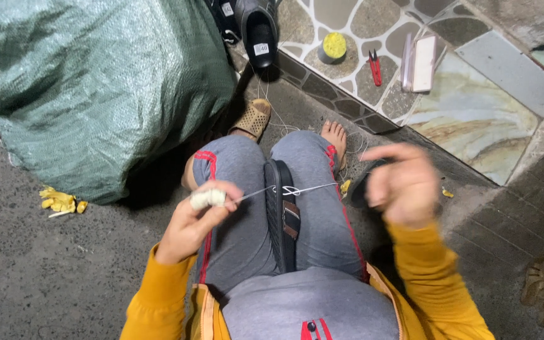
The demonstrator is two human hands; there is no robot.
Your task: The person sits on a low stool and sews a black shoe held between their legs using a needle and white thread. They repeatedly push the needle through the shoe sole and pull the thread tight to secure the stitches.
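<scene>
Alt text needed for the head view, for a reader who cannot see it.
A seated person in yellow sleeves and grey trousers stretches a white thread between the left hand, which pinches it with a wrapped fingertip, and the blurred right hand. A large green woven sack stands to the left, and red snips lie on the tiles ahead.

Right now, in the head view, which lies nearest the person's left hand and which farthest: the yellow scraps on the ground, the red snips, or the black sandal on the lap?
From the left hand:
1. Black sandal, on the lap, just right of it.
2. Yellow scraps, on the ground to its left.
3. Red snips, far up on the stone tiles.
</scene>
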